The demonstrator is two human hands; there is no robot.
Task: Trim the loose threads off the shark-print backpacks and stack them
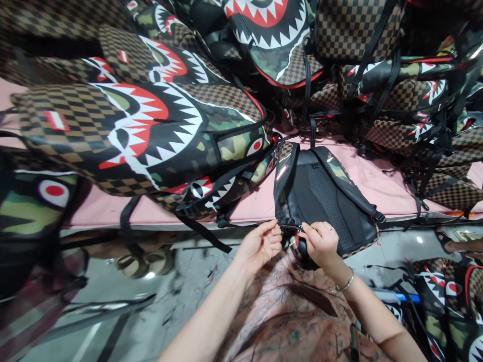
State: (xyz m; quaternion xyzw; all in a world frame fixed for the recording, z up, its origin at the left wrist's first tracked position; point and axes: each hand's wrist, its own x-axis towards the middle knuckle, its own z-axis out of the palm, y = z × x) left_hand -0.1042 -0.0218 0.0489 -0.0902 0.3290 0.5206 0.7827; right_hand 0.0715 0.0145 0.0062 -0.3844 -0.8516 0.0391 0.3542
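Observation:
A backpack (326,196) lies back panel up on the pink table (249,201), its lower end at the table's front edge. Just in front of its left side, my left hand (263,245) pinches the left part of a thin black strap (290,227). My right hand (320,242) grips the same strap farther right, close to the backpack's lower edge. The strap is stretched between my fingers. Below it, between the hands, hangs a small dark part that I cannot make out.
Shark-mouth, checkered backpacks (151,130) are heaped at the left and back, with more checkered bags (407,100) at the right. Other bags (445,291) stand low at the right. A person's sandalled feet (145,261) show under the table. Loose straps hang over the front edge.

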